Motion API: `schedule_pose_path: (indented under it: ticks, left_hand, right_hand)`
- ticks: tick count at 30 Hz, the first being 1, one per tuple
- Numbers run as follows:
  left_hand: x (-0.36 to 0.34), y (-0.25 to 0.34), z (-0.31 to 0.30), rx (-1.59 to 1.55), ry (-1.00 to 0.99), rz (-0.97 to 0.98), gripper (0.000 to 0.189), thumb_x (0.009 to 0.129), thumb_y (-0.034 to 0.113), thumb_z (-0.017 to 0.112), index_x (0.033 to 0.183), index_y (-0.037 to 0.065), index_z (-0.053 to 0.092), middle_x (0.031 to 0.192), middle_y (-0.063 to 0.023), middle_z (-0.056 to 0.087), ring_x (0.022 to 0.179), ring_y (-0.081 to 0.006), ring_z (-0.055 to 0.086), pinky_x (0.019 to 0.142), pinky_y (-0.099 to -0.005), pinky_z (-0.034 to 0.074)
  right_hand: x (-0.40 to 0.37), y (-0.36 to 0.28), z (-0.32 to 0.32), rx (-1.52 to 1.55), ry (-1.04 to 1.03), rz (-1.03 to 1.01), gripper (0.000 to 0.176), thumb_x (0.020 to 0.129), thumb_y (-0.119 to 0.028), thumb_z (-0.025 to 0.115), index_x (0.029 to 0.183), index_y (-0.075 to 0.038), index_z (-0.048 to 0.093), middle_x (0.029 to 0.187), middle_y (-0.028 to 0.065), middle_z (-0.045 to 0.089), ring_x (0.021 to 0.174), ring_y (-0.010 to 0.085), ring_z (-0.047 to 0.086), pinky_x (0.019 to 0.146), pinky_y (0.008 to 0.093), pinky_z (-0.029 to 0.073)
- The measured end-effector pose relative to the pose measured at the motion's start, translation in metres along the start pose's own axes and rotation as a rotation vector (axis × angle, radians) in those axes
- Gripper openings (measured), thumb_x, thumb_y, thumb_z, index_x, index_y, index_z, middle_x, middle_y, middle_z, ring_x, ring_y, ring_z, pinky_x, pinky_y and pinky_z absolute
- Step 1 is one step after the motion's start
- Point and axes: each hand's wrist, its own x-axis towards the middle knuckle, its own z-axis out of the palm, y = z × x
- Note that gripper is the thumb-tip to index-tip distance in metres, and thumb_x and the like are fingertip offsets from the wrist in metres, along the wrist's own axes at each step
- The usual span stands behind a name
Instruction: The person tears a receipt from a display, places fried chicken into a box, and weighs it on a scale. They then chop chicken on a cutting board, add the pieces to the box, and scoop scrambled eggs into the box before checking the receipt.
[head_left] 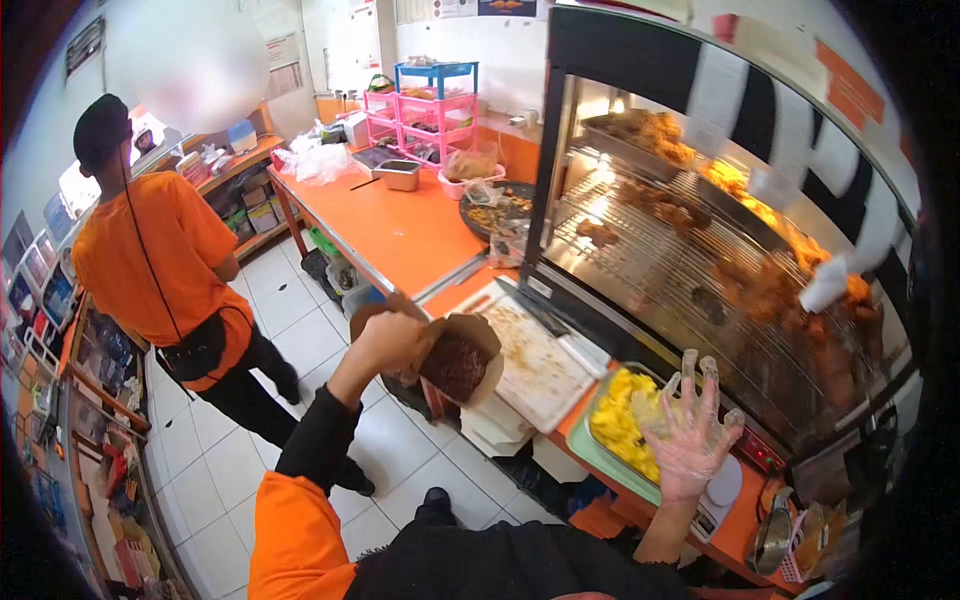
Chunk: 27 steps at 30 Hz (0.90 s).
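Observation:
My left hand (390, 342) is closed on the edge of a brown paper food box (487, 352), holding it tilted over the floor by the counter. Dark reddish-brown grains (455, 368) lie inside the box. My right hand (692, 440), in a thin clear plastic glove, has its fingers spread and seems to hold nothing. It overlaps the right side of a metal tray (597, 432) full of yellow chunks (628, 408). Between the two hands, a stained white cutting board (530, 350) lies on the orange counter.
A lit glass cabinet (690, 230) with fried chicken stands along the right. A person in an orange shirt (150, 250) stands at the left, back turned. Behind are an orange table (390, 230), a metal pan (399, 176) and a pink rack (425, 120). A white scale (718, 492) sits by my right wrist.

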Motion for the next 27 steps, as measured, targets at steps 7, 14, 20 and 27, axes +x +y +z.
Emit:
schedule_pose_path:
  ticks: [7,14,20,27]
  left_hand:
    - [0.161,-0.150,0.025,0.092,0.063,0.024,0.024,0.083,0.030,0.058,0.083,0.009,0.068,0.075,-0.0134,0.067,0.071,-0.0323,0.066,0.062,-0.0437,0.053]
    - [0.288,-0.261,0.152,-0.036,0.387,0.198,0.033,0.085,0.035,0.055,0.082,0.003,0.064,0.064,-0.0135,0.066,0.059,-0.0312,0.066,0.054,-0.0463,0.050]
    - [0.211,-0.055,0.013,-0.568,0.665,0.283,0.037,0.078,0.017,0.070,0.111,0.006,0.057,0.100,-0.0142,0.061,0.096,-0.0315,0.057,0.084,-0.0425,0.044]
    - [0.101,0.155,-0.052,-0.943,0.437,1.170,0.037,0.074,0.016,0.075,0.107,0.006,0.061,0.101,-0.0094,0.061,0.092,-0.0284,0.058,0.078,-0.0365,0.046]
  right_hand:
    - [0.073,0.098,0.048,-0.142,0.053,0.002,0.092,0.076,-0.082,0.034,0.149,-0.030,0.014,0.157,0.0038,0.007,0.142,0.0344,0.004,0.104,0.0668,0.007]
    - [0.060,0.089,0.057,-0.335,0.199,-0.106,0.090,0.076,-0.081,0.034,0.149,-0.032,0.013,0.156,0.0005,0.010,0.141,0.0334,0.010,0.103,0.0647,0.014]
    - [0.072,0.090,0.062,-0.384,0.280,-0.317,0.085,0.080,-0.078,0.032,0.149,-0.033,0.011,0.157,-0.0011,0.005,0.141,0.0343,0.009,0.105,0.0631,0.016]
    - [0.116,0.081,0.085,-0.345,0.227,-0.629,0.078,0.085,-0.074,0.029,0.149,-0.033,0.011,0.157,-0.0039,0.004,0.141,0.0332,0.007,0.107,0.0609,0.010]
